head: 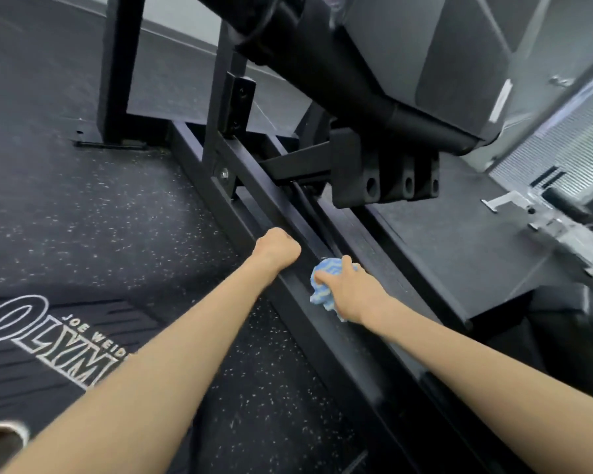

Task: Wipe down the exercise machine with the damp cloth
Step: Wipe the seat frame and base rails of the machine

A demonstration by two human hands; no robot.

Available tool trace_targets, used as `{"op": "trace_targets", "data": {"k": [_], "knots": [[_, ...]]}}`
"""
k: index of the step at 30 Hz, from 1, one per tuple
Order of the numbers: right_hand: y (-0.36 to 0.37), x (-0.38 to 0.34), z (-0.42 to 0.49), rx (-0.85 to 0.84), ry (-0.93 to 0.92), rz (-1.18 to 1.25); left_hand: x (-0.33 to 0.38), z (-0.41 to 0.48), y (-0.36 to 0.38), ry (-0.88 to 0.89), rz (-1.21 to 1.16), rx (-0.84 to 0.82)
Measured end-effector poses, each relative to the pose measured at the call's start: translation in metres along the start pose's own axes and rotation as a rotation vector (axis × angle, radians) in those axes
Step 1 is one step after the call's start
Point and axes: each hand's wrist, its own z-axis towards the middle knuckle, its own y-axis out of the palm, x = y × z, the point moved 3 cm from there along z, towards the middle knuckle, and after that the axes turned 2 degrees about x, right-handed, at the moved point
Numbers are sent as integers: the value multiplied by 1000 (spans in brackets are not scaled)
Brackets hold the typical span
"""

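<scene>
A black exercise machine (363, 63) fills the upper middle, with a long black frame rail (264, 206) running along the floor toward me. My right hand (351, 289) grips a bunched blue and white cloth (324, 285) and presses it on the rail's upper face. My left hand (277, 249) is a closed fist a little farther along the same rail, its knuckles resting on the rail's edge. Whether the fist holds anything is hidden.
Speckled black rubber flooring (83, 217) lies left of the rail, with a black mat bearing white lettering (59, 340) at lower left. A flat black platform (459, 241) sits right of the rail, with silver metal hardware (545, 217) beyond it.
</scene>
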Motion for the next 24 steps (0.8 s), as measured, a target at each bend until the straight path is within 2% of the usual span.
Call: {"op": "trace_targets", "data": {"k": [3,5,6,7,9,13,14,16,18,21,24], "knots": [[-4,-10,-16,-87,28,-160,17,-8,15,9,-167,26],[-14,-9,-19,-66,69,-143,17,-11,9,-3,-249,103],[-25,-7,-17,75,55,-128,15,-10,3,-8,-279,163],[-39,-6,-11,317,-3,-159,12,-9,-5,-12,-301,225],[-69,1,4,608,-84,-299,7,-9,-21,-19,-314,310],[-123,10,42,951,-126,-486,1,-4,-43,-27,-330,310],[-127,10,55,976,-136,-494,1,-2,-46,-13,-323,293],[-132,2,79,947,-58,-579,-3,3,-56,3,-305,284],[-122,1,104,759,53,-638,-7,8,-61,-2,-271,268],[-115,-9,138,668,59,-410,-20,13,-72,-35,-218,235],[-83,-22,160,470,-102,72,-34,15,-84,-45,-190,229]]}}
